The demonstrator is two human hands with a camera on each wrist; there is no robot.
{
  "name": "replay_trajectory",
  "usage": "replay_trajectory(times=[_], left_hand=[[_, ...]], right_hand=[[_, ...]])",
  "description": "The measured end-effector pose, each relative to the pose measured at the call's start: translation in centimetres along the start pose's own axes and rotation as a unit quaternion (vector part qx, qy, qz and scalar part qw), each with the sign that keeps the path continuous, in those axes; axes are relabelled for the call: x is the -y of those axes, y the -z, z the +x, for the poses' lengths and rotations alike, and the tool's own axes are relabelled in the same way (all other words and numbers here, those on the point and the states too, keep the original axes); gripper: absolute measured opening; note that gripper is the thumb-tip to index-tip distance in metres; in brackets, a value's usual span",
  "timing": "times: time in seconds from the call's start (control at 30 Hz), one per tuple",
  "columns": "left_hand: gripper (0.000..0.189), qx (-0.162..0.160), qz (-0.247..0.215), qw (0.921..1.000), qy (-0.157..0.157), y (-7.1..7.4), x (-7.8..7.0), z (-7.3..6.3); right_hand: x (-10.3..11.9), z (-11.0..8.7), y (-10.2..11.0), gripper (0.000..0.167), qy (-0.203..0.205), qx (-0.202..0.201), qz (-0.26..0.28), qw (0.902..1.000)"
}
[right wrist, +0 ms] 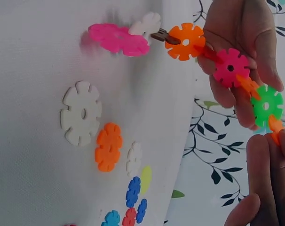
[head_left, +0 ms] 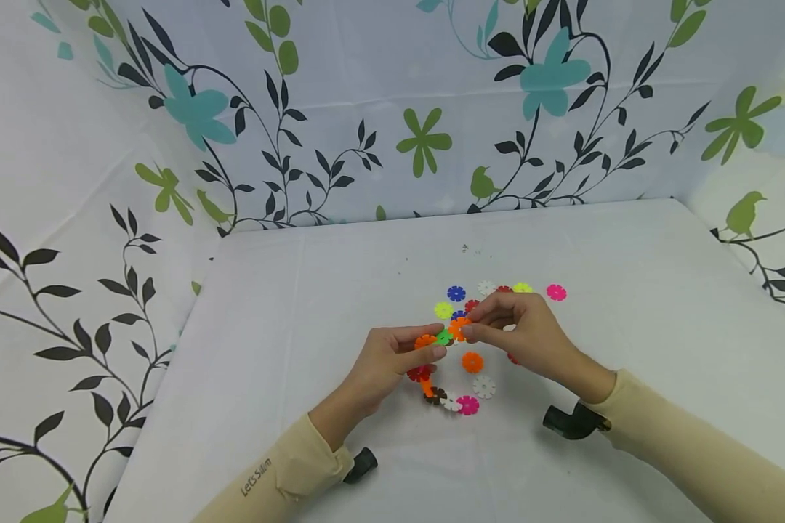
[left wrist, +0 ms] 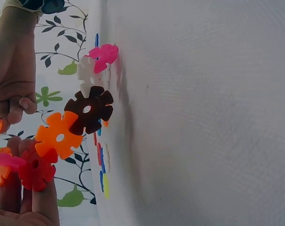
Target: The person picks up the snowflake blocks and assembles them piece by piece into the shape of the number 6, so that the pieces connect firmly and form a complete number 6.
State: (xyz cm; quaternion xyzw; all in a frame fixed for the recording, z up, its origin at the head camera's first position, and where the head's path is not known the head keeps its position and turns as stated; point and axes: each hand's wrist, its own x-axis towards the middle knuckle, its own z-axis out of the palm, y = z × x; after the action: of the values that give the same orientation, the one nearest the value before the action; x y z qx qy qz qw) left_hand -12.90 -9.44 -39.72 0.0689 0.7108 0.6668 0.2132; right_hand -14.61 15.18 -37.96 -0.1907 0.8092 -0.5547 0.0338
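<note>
A chain of interlocking plastic notched discs hangs in a curve from my left hand [head_left: 382, 363], whose fingers and thumb hold it near its upper end. In the right wrist view a green disc [right wrist: 266, 106] stands beside a pink disc [right wrist: 231, 68] in the chain. My right hand [head_left: 533, 334] pinches an orange disc [head_left: 460, 329] between thumb and fingers, its edge right at the green disc. Lower down the chain come another orange disc [left wrist: 59, 135], a dark brown disc [left wrist: 98, 113], a white disc and a pink disc [head_left: 467, 405] at the end, close over the table.
Loose discs lie on the white-covered table [head_left: 288, 305]: an orange disc [head_left: 472, 362] and a white disc [head_left: 484, 386] near the chain, several more behind my hands. A pink disc [head_left: 556, 292] lies farther right. Patterned cloth [head_left: 340, 109] hangs behind the table.
</note>
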Motion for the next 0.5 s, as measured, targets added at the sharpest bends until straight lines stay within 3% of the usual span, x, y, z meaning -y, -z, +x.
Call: replay_trajectory(times=[0.27,0.5], left_hand=[[0.044,0.009,-0.023,0.9997,0.001,-0.1,0.1,0.0],[0.045,0.024,-0.038,0.9990,0.006,0.0,0.2,0.0]], right_hand=[[-0.3,-0.1,-1.0,0.008,0.046,-0.024,0.005,0.9986],[-0.8,-0.1,-1.5,0.009,0.039,-0.018,-0.003,0.9991]])
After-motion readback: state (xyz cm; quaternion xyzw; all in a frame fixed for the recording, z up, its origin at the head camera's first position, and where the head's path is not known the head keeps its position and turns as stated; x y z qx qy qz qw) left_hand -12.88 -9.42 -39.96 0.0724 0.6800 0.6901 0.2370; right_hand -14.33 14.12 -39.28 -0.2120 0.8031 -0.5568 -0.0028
